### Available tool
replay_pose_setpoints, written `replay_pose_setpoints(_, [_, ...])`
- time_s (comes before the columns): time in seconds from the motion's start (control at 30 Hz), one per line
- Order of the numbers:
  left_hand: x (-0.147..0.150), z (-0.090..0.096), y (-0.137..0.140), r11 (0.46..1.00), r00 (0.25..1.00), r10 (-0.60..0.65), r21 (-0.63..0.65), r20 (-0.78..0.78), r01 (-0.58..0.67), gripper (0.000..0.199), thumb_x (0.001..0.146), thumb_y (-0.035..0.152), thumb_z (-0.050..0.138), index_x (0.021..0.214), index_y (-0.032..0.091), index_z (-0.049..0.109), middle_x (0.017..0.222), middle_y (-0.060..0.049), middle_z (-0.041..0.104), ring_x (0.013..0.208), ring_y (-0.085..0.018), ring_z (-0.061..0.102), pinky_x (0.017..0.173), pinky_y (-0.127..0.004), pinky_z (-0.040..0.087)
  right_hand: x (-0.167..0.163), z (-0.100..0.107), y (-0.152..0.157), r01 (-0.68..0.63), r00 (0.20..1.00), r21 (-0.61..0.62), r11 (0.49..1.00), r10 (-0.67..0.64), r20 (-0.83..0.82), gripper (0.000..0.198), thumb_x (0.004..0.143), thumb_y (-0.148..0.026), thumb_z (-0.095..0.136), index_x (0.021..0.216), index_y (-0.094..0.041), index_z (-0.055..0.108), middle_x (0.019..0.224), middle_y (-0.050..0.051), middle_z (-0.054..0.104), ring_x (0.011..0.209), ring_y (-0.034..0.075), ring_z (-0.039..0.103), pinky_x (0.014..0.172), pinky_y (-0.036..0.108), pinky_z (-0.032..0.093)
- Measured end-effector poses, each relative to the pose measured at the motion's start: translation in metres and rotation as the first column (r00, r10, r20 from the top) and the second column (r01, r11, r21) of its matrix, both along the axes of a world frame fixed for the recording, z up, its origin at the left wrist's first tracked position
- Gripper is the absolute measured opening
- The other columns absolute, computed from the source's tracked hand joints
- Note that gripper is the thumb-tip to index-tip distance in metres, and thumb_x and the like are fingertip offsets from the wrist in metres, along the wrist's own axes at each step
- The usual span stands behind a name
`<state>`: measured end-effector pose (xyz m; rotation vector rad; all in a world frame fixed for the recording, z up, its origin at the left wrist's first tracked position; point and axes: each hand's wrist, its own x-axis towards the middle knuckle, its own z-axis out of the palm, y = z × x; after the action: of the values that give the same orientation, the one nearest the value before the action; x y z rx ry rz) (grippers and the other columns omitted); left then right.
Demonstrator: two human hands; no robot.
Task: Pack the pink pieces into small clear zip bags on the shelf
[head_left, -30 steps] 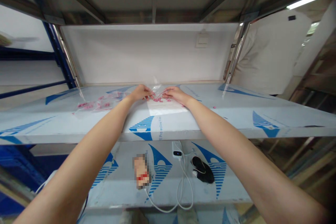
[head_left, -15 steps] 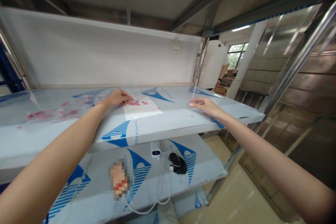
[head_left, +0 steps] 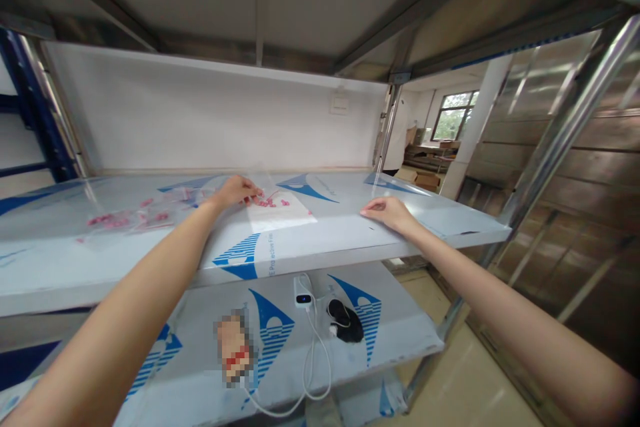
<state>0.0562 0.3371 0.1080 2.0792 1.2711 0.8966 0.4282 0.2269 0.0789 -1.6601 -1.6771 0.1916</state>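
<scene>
My left hand (head_left: 240,191) is on the upper shelf with its fingers closed at the edge of a clear plastic bag (head_left: 253,213). Small pink beads (head_left: 270,203) lie in a cluster at its fingertips, over a white sheet-like area. My right hand (head_left: 385,211) rests further right on the shelf. Its thumb and fingertips are pinched together low over the surface; whatever is between them is hidden. One loose pink bead (head_left: 310,213) sits at the right edge of the white area.
More clear bags with pink beads (head_left: 113,220) lie left of my left arm on the upper shelf (head_left: 340,237). The lower shelf holds a white device with a display (head_left: 303,299), a white cable (head_left: 330,363), a black object (head_left: 346,321) and a pixelated item (head_left: 235,350). A metal post (head_left: 390,127) stands at the back right.
The view has shifted slightly, so the shelf appears further right and lower. A pink bead seen beside my right fingertips is no longer visible; those fingers now cover its spot.
</scene>
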Motion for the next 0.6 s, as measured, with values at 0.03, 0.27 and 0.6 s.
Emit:
replay_pose_setpoints(0.03, [0.001,0.000,-0.001,1.000,1.000,0.002,0.001,0.008,-0.002,0.019,0.065,0.032,0.065,0.067,0.013,0.066,0.060,-0.003,0.064,0.047,-0.010,0.049,0.046,-0.020,0.035,-0.004,0.002,0.004,-0.042,0.999,0.008,0.999,0.042,-0.020,0.013,0.069,-0.028,0.067,0.074,-0.015,0.069,0.076,0.007,0.069,0.072,0.019,0.063,0.065,0.027,0.046])
replay_pose_setpoints(0.27, [0.004,0.002,-0.005,1.000,0.999,0.019,-0.001,0.033,-0.019,0.011,0.070,0.022,0.054,0.069,0.014,0.061,0.059,-0.002,0.063,0.048,-0.011,0.052,0.051,-0.021,0.039,-0.073,0.020,0.023,-0.278,0.960,0.083,0.957,0.273,0.066,0.022,0.073,-0.021,0.063,0.094,-0.016,0.069,0.080,0.006,0.069,0.069,0.017,0.063,0.063,0.026,0.048])
replay_pose_setpoints(0.6, [0.008,0.002,-0.007,0.999,0.997,0.024,-0.025,0.076,-0.022,0.006,0.073,0.020,0.053,0.073,0.015,0.056,0.062,-0.001,0.063,0.047,-0.010,0.052,0.048,-0.020,0.038,-0.113,0.014,0.015,-0.343,0.891,0.059,0.938,0.305,0.336,0.024,0.083,-0.016,0.052,0.095,-0.022,0.073,0.098,0.007,0.069,0.090,0.021,0.062,0.085,0.032,0.045])
